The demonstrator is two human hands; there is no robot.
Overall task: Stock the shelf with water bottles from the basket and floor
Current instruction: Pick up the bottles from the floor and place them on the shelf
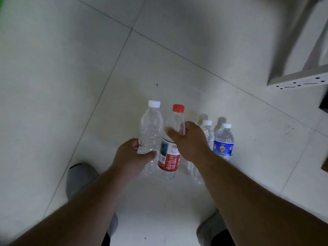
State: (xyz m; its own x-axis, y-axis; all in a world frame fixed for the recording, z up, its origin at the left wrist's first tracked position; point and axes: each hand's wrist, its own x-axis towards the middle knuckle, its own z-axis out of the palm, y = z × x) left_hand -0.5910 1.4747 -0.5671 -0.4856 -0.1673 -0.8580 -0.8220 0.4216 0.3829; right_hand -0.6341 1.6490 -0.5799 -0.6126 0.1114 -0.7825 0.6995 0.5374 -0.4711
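My left hand (pixel 132 154) grips a clear unlabelled bottle with a white cap (pixel 151 129) around its lower body. My right hand (pixel 189 141) is wrapped around the shoulder of a red-capped bottle with a red and white label (pixel 169 157). To the right, a clear white-capped bottle (pixel 207 131) stands partly hidden behind my right hand. A blue-labelled white-capped bottle (pixel 224 142) stands on the floor beside it. The grey metal shelf frame (pixel 300 75) shows at the upper right.
The floor is pale tile (pixel 71 77) with dark grout lines. My grey shoe (pixel 80 178) is at the lower left and another shoe (pixel 210 228) at the lower right. A dark object edge (pixel 324 103) sits at the far right.
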